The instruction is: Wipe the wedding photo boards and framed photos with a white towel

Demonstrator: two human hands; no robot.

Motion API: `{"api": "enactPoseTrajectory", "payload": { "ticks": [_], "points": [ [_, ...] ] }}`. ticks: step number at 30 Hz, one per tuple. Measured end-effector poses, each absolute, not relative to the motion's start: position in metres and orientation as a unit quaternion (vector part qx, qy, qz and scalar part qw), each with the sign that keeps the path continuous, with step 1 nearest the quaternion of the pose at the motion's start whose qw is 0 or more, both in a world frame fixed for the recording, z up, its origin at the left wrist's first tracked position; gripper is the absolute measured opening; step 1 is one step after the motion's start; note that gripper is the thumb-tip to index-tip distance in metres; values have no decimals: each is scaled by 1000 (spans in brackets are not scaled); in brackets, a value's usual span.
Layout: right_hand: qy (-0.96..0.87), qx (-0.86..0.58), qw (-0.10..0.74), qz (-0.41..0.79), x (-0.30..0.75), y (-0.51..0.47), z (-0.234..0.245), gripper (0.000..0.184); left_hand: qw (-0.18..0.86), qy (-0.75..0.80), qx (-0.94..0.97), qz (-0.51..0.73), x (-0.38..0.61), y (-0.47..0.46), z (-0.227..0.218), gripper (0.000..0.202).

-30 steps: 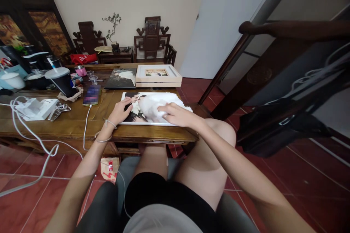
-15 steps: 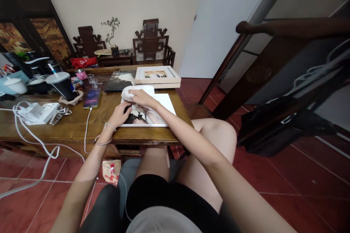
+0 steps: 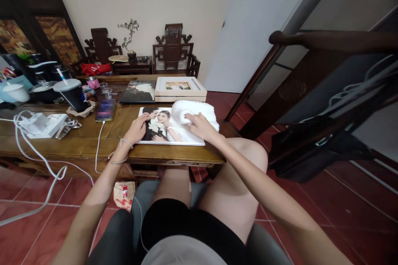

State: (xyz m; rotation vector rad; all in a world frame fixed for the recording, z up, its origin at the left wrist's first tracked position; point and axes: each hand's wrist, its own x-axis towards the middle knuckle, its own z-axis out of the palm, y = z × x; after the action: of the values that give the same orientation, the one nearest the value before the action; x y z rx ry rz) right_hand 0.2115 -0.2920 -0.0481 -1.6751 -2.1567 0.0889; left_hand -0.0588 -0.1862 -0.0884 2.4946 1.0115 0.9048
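Observation:
A wedding photo panel (image 3: 160, 132) lies flat near the table's front edge, showing a couple on a white ground. At its left edge rests my left hand (image 3: 136, 129), its fingers stretched out and touching the picture's surface. My right hand (image 3: 202, 126) is closed on a bunched white towel (image 3: 199, 109) over the panel's right part. The towel hides the panel's upper right corner and spreads past its right side.
Behind the panel lie a dark photo panel (image 3: 138, 92) and a stacked pale wooden frame (image 3: 180, 87). To the left are a phone (image 3: 105, 110) on a white cable, a lidded cup with a straw (image 3: 71, 95) and a power strip (image 3: 46, 126). A wooden rail (image 3: 311, 43) stands at right.
My right hand and the towel have moved right, from the panel's upper left to its right side, uncovering the couple. My left hand stays at the left edge.

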Motion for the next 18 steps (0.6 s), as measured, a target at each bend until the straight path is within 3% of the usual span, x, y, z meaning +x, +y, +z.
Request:
{"api": "enactPoseTrajectory", "payload": {
  "ticks": [8, 18],
  "points": [
    [-862, -476, 168, 34, 170, -364, -49, 32, 148, 356, 873, 300, -57, -189, -85, 40],
    [-793, -582, 180, 16, 203, -255, -39, 36, 138, 347, 881, 290, -60, -186, -85, 51]
  ]
}}
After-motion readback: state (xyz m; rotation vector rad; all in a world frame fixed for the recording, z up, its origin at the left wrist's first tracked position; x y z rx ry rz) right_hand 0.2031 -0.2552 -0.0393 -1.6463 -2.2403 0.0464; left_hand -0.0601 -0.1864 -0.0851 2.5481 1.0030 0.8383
